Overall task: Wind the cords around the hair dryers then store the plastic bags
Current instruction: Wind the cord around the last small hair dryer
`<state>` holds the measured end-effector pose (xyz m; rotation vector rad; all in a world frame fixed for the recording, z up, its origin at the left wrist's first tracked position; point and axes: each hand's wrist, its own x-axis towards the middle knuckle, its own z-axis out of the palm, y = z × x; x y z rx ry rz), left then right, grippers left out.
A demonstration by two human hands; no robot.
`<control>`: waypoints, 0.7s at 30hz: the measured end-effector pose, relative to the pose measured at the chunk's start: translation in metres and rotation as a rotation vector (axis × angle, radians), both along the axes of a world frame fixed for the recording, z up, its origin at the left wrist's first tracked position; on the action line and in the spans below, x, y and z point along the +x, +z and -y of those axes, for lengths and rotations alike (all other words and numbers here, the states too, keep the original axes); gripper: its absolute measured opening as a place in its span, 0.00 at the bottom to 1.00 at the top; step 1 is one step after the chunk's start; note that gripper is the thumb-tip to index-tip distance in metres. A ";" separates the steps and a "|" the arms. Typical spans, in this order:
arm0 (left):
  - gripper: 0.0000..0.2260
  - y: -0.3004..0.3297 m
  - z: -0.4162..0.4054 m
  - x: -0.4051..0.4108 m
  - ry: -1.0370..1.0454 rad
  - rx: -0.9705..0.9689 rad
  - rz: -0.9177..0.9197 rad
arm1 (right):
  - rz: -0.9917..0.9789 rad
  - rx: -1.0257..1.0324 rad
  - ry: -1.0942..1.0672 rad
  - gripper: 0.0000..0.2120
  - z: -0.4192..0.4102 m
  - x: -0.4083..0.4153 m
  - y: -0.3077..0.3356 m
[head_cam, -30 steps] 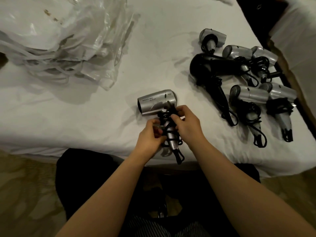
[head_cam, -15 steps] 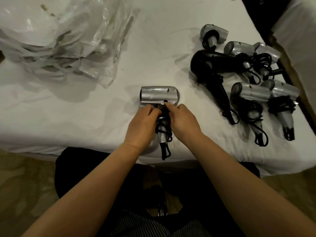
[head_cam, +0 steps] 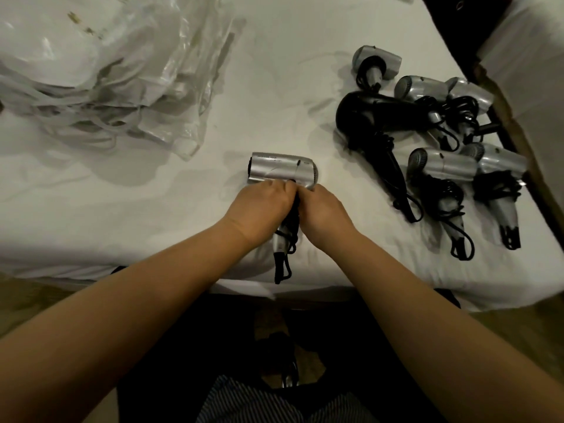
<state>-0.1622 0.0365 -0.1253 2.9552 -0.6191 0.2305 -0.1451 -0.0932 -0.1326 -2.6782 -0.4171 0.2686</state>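
Note:
A silver hair dryer [head_cam: 282, 167] lies on the white bed sheet [head_cam: 152, 209] near its front edge, barrel across, handle toward me. Its black cord [head_cam: 285, 254] is wrapped round the handle, and a loop hangs past the handle's end. My left hand [head_cam: 262, 209] and my right hand [head_cam: 323, 212] meet over the top of the handle, fingers curled round the handle and the cord. A heap of clear plastic bags [head_cam: 106, 71] lies at the back left.
Several wound hair dryers lie at the right: a black one [head_cam: 375, 117] and several silver ones [head_cam: 442, 169]. A dark gap and a wooden edge [head_cam: 518, 123] run along the bed's right side. Bare sheet lies between the bags and the dryers.
The dryer has been turned so that its barrel lies level and has moved a little farther from me. Both hands have slid up the handle to just under the barrel.

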 end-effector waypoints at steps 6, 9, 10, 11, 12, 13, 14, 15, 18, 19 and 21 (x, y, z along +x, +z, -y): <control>0.18 0.002 0.003 0.000 -0.042 0.082 0.058 | 0.106 -0.022 -0.025 0.12 -0.006 -0.016 -0.002; 0.09 0.008 0.006 -0.001 0.027 0.124 -0.030 | 0.132 -0.017 -0.003 0.06 -0.005 -0.012 -0.002; 0.09 0.007 0.006 0.000 0.069 0.154 -0.080 | 0.137 -0.050 0.034 0.07 -0.005 -0.012 -0.003; 0.09 0.007 0.004 0.002 0.103 0.133 -0.125 | 0.140 -0.061 0.051 0.07 -0.005 -0.010 -0.006; 0.10 0.006 0.003 0.003 0.112 0.098 -0.149 | 0.128 -0.056 0.045 0.07 -0.005 -0.009 -0.006; 0.09 0.008 0.001 0.003 0.108 0.088 -0.151 | 0.112 -0.035 0.036 0.06 -0.006 -0.010 -0.005; 0.09 0.008 -0.001 0.004 0.098 0.087 -0.156 | 0.120 -0.020 0.030 0.07 -0.007 -0.010 -0.005; 0.09 0.009 -0.003 0.006 0.087 0.069 -0.172 | 0.165 -0.038 0.074 0.07 -0.008 -0.011 -0.007; 0.09 0.018 -0.006 0.011 0.057 0.044 -0.248 | 0.177 -0.106 0.157 0.11 -0.007 -0.014 -0.005; 0.10 0.020 -0.005 0.012 0.047 0.033 -0.274 | 0.165 -0.127 0.174 0.11 -0.006 -0.013 -0.004; 0.11 0.024 -0.006 0.014 0.034 -0.008 -0.318 | 0.153 -0.167 0.197 0.13 -0.005 -0.011 -0.004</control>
